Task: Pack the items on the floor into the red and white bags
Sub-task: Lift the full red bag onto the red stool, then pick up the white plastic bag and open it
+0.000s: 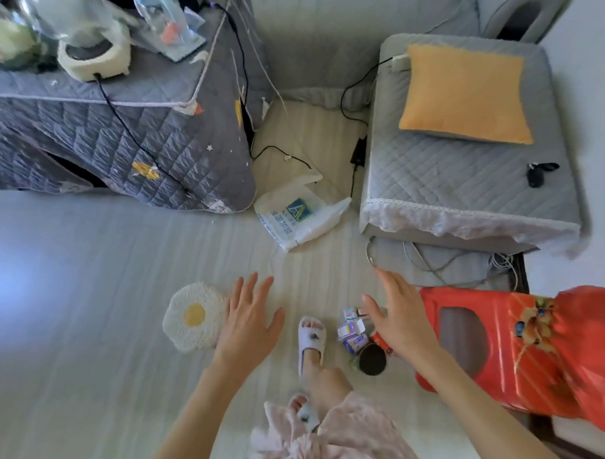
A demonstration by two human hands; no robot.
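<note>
A red bag (525, 352) with a printed pattern lies on the floor at the right. A white plastic bag (299, 217) with blue lettering lies further away, between the two pieces of furniture. Several small boxes (352, 332), a red can (380, 340) and a dark round lid (371, 360) sit on the floor beside the red bag. My right hand (400, 315) hovers spread over these items, holding nothing. My left hand (249, 320) is open above the bare floor, next to an egg-shaped mat (192, 315).
A table under a dark quilted cover (119, 132) stands at the far left, with cables hanging down. A grey quilted seat (464, 175) with an orange cushion (464, 93) is at the far right. My slippered feet (310, 342) stand between my hands.
</note>
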